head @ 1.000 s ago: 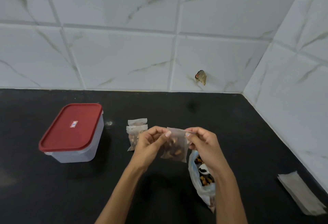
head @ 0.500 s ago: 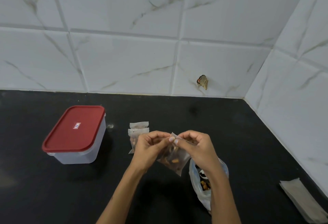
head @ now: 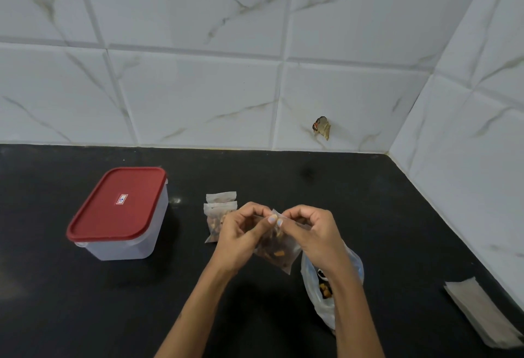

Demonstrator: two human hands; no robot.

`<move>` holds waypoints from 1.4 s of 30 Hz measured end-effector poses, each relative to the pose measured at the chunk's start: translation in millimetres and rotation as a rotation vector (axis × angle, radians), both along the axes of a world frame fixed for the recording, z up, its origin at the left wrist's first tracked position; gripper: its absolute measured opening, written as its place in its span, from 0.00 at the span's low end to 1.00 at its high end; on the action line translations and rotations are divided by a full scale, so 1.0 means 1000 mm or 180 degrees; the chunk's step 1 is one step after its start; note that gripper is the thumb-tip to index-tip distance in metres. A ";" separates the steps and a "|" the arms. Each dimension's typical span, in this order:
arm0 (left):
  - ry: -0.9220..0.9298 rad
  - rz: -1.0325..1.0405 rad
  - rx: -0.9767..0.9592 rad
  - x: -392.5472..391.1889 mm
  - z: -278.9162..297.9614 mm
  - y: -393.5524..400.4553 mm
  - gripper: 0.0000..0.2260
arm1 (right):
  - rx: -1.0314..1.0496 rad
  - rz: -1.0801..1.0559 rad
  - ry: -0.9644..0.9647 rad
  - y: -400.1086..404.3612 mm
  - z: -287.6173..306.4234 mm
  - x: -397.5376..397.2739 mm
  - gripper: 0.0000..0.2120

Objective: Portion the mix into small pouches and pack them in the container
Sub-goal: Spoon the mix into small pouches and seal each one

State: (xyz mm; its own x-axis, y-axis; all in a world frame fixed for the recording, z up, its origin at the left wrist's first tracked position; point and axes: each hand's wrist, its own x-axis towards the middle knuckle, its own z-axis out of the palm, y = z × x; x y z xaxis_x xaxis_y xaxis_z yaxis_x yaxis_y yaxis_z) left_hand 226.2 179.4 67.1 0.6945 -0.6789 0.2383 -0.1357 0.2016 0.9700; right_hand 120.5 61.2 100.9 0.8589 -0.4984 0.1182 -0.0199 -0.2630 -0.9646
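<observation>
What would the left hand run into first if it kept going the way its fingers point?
Probably the right hand: the left hand points rightward at it, both pinching the small pouch top, fingertips nearly touching.

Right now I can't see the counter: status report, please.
Left hand and right hand pinch the filled pouch. Container lidded. Two pouches wait nearby.

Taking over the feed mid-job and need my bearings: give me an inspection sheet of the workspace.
Surface: black countertop, bare in front.
Job's things: container, red lid on; two filled pouches lying beside it; held pouch with mix; open mix bag; stack of empty pouches at right edge.
Clutter: nothing seen.
Grippers: left hand and right hand pinch the held pouch's top edge.
Cables: nothing seen.
Surroundings: marbled white wall tiles; torn scrap stuck on one.
</observation>
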 end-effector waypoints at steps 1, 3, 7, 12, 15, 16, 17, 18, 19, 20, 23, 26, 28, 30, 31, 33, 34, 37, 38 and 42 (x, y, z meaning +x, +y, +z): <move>0.0026 0.0018 0.0003 0.000 0.001 0.000 0.06 | -0.0016 -0.0020 -0.0008 0.000 -0.001 0.000 0.02; 0.0070 0.0066 0.0006 0.001 0.002 0.001 0.03 | 0.0006 -0.0023 -0.0002 0.000 -0.001 0.000 0.01; 0.0148 0.0136 -0.0057 0.003 0.002 0.006 0.06 | -0.0031 0.0006 0.0054 -0.002 -0.001 0.000 0.03; 0.0360 -0.0072 -0.0152 -0.001 0.004 0.006 0.13 | -0.0125 -0.0002 0.0039 0.000 -0.002 0.000 0.03; 0.0420 -0.0081 -0.0134 -0.001 0.002 0.006 0.13 | -0.0098 0.0002 0.0002 0.000 -0.002 0.001 0.02; 0.0393 -0.0070 -0.0108 -0.001 0.001 0.005 0.10 | -0.0110 -0.0010 0.0016 0.000 -0.002 0.002 0.02; 0.0359 -0.0056 -0.0092 0.000 0.001 0.004 0.08 | -0.0129 -0.0030 0.0033 0.000 -0.002 0.002 0.02; 0.0324 -0.0039 -0.0092 0.000 0.000 0.004 0.07 | -0.0130 -0.0058 0.0053 0.000 -0.002 0.003 0.01; 0.0298 -0.0034 -0.0095 0.000 0.000 0.003 0.07 | -0.0103 -0.0076 0.0068 0.000 -0.002 0.003 0.01; 0.0279 -0.0039 -0.0102 0.001 -0.001 0.003 0.08 | -0.0061 -0.0088 0.0086 0.000 -0.003 0.003 0.01; 0.0291 -0.0016 -0.0115 0.004 -0.003 0.003 0.07 | -0.0022 -0.0151 0.0125 -0.003 -0.004 0.001 0.00; 0.0278 0.0031 -0.0059 0.004 -0.003 0.003 0.05 | 0.0039 -0.0120 0.0090 -0.005 -0.003 0.001 0.05; 0.0298 0.0038 -0.0032 0.002 -0.002 0.001 0.06 | -0.0063 -0.0080 0.0117 -0.006 -0.003 0.003 0.06; 0.0396 0.0046 -0.0032 0.000 -0.002 -0.001 0.06 | -0.0178 -0.0066 0.0139 -0.006 -0.003 0.003 0.06; 0.0455 0.0035 -0.0045 0.000 -0.003 -0.002 0.06 | -0.0210 -0.0063 0.0136 -0.006 -0.003 0.004 0.06; 0.0587 -0.0032 -0.0088 0.002 -0.006 -0.001 0.08 | -0.0219 -0.0072 0.0115 -0.005 -0.003 0.005 0.06; 0.0667 -0.0096 -0.0100 0.003 -0.007 -0.001 0.12 | -0.0209 -0.0071 0.0108 -0.005 -0.003 0.004 0.05; 0.0704 -0.0216 -0.0064 0.004 -0.005 -0.001 0.15 | -0.0165 -0.0060 0.0098 -0.006 -0.002 0.003 0.04; 0.0611 -0.0207 -0.0040 0.004 -0.004 -0.002 0.13 | -0.0156 -0.0077 0.0104 -0.006 -0.003 0.003 0.04; 0.0421 -0.0124 -0.0053 0.007 -0.006 -0.003 0.10 | -0.0287 -0.0117 0.0206 -0.010 -0.003 0.001 0.04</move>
